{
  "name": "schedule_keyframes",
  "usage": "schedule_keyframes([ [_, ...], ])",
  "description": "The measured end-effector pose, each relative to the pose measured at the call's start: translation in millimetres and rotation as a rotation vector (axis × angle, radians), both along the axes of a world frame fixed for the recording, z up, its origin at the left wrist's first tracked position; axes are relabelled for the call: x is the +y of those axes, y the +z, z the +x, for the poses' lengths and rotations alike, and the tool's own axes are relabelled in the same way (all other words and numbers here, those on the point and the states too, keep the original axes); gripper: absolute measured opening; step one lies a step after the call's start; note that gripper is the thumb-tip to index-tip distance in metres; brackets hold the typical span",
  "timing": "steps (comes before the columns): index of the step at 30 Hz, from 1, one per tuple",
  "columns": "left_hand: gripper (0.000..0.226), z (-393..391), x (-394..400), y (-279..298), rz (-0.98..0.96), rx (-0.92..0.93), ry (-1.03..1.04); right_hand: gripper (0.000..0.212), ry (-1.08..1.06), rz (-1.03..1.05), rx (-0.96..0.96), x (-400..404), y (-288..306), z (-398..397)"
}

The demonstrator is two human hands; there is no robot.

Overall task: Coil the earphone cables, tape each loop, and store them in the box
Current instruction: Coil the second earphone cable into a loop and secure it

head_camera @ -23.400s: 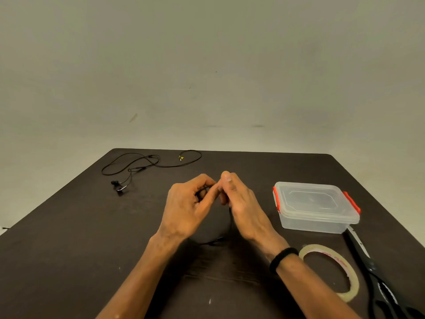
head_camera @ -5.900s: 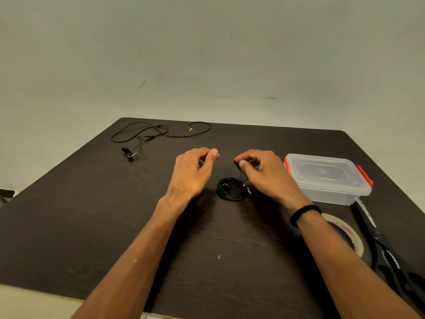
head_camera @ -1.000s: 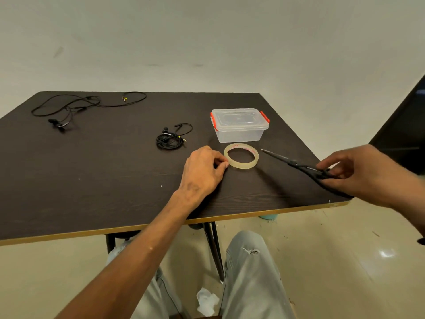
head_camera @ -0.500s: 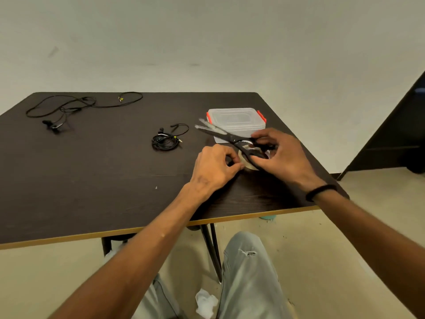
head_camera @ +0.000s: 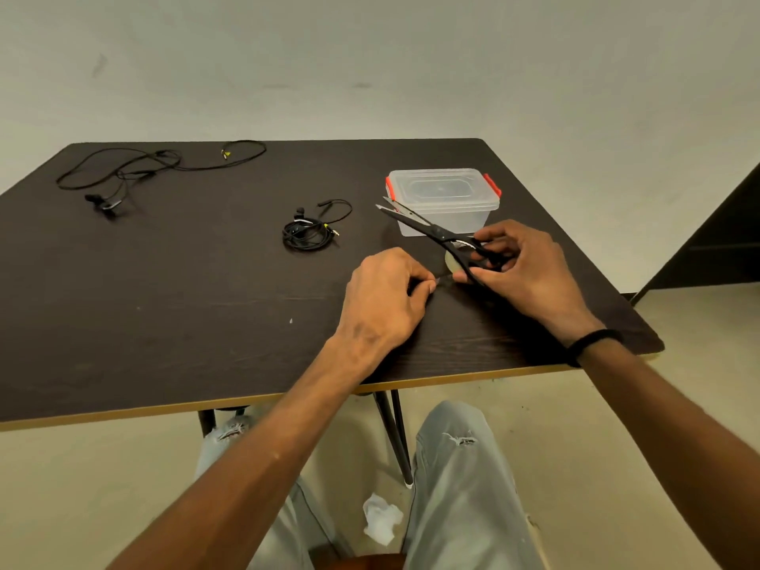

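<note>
A coiled black earphone (head_camera: 306,234) lies on the dark table (head_camera: 164,290), one end still loose. A second earphone (head_camera: 135,170) lies uncoiled at the far left. The clear lidded box (head_camera: 446,199) with red clips stands at the right. My right hand (head_camera: 522,273) holds the black scissors (head_camera: 432,230), blades slightly apart and pointing away to the left, and also rests on the tape roll (head_camera: 452,261), which is mostly hidden. My left hand (head_camera: 386,298) pinches a short strip of tape pulled from the roll.
The table's near edge (head_camera: 288,399) runs in front of my knees, its right corner close to my right wrist. A crumpled white tissue (head_camera: 382,522) lies on the floor between my legs. A dark panel (head_camera: 724,240) stands at the far right.
My left hand has drawn a short strip of tape leftward from the roll. My right hand has kept the scissors over the roll, blades now pointing further toward the box.
</note>
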State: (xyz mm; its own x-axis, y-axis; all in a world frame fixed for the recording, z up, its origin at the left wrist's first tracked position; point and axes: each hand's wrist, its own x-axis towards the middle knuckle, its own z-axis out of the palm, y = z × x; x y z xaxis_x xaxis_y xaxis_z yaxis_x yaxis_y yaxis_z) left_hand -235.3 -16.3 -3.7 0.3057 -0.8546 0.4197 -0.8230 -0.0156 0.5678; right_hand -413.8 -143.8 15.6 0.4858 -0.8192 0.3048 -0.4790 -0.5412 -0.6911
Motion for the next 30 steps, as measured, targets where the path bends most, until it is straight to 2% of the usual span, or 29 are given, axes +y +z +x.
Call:
schedule_keyframes([
  [5,0.008,2,-4,1,0.027,0.096,0.006,0.059,0.064,0.073,-0.008,-1,17,-14],
  [7,0.008,2,-3,1,0.02,0.098,0.001,0.059,0.078,-0.015,0.064,-1,36,-29],
  [12,0.009,1,-2,1,0.01,0.095,0.022,0.053,0.152,-0.346,0.447,10,98,-70],
  [14,0.008,1,-2,1,0.01,0.083,0.025,0.052,0.171,-0.442,0.525,11,111,-78],
  [20,0.01,-1,-2,4,0.031,0.037,0.034,0.05,0.24,-0.576,0.621,10,106,-73],
  [30,0.014,-4,-3,2,0.018,-0.046,0.036,0.044,0.128,-0.724,0.696,29,99,-64],
])
